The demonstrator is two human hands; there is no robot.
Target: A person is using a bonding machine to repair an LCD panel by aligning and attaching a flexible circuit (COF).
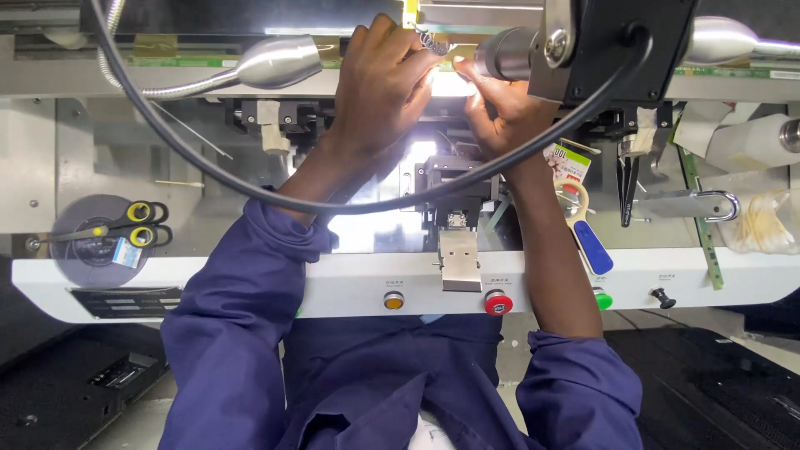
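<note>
- The left hand [379,79] has its grip curled nearly closed, fingertips pinching at a thin yellowish flex strip [454,55] under the bright work light; a small coiled wire [430,42] sits just above the fingers.
- The right hand [500,112] meets it from the other side, fingers pressed together at the same strip beside the dark lens barrel [504,52]; glare hides the exact contact.
- Risk, as I judge it: a thin strip pinched from both sides could crease or tear if the hands pull apart.
- The looping black cable [250,185] crosses both forearms and might snag a sleeve.
- Scissors [137,223] lie well apart on the white surface [250,279].
</note>
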